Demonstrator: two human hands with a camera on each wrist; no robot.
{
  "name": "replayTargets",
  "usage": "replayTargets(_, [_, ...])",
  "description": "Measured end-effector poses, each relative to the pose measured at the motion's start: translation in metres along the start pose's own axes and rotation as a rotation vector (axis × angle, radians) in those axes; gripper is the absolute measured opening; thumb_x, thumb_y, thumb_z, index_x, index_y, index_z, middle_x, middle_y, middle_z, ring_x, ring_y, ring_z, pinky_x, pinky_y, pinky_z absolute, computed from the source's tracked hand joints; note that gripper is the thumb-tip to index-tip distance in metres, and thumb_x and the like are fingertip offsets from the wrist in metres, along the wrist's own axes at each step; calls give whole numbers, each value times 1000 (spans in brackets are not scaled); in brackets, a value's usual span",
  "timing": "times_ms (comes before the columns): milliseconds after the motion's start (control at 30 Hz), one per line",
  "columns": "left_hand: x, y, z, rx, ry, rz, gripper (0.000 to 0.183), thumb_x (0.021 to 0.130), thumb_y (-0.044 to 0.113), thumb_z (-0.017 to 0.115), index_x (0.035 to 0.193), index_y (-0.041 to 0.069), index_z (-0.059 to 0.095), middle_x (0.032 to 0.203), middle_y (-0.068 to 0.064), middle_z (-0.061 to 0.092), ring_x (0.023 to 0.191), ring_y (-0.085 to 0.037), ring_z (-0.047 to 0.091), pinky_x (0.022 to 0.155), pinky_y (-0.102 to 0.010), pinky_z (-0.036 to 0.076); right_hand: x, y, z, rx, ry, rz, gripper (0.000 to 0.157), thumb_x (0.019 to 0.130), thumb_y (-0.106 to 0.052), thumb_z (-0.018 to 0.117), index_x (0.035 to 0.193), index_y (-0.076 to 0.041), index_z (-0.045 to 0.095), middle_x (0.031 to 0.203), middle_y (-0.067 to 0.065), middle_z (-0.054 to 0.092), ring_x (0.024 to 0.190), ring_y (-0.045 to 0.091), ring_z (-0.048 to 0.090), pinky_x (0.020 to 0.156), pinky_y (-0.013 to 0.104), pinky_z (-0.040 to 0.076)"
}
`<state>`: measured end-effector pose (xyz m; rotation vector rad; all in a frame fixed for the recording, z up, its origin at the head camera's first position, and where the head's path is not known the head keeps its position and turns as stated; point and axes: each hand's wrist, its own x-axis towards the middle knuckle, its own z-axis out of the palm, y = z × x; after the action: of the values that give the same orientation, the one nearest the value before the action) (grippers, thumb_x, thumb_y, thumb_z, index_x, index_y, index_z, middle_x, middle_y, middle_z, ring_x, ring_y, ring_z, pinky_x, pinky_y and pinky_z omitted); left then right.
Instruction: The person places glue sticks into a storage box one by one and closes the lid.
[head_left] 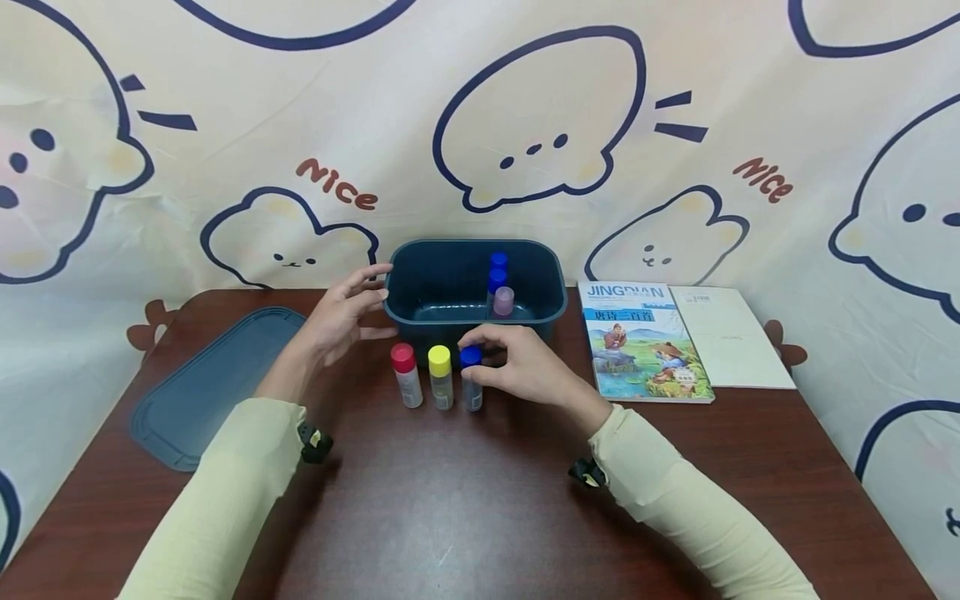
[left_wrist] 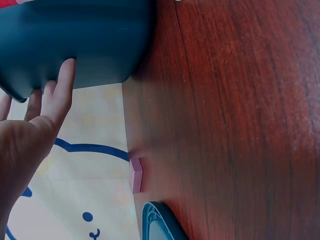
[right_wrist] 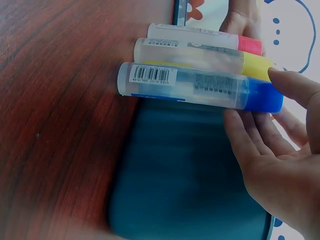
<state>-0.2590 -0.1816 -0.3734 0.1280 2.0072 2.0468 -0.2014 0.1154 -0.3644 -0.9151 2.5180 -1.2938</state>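
Observation:
A dark teal plastic bin stands at the back of the table. My left hand rests its extended fingers against the bin's left side, seen also as fingers on its wall in the left wrist view. With thumb and fingers my right hand pinches a clear tube-shaped bottle by its blue cap. This blue-capped bottle is upright before the bin, beside a yellow-capped bottle and a red-capped bottle. Inside the bin are blue-capped bottles and a pale purple-capped one.
The bin's teal lid lies flat at the left. At the right are an illustrated book and a pale booklet partly under it. A small pink block sits at the table's back edge. A patterned cloth hangs behind.

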Motion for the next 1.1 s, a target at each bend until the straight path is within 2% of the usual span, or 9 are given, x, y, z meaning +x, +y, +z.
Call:
replayTargets(567, [0,-1,0,-8,-1,5,53,107,22,52,158,22,36,161,-11,25,141,-42,38,93,-53,54,0,-10,-10,-73,58,42,33,91,-21,79,121,-9,71,118,2,70,108,20,63,95,39,55])
replayTargets(1100, [0,0,0,-11,-9,3,53,107,22,52,158,22,35,160,-11,24,141,-41,37,93,-53,54,9,-32,-41,-72,120,-16,33,91,-19,78,121,-6,70,112,4,70,104,19,65,91,39,57])
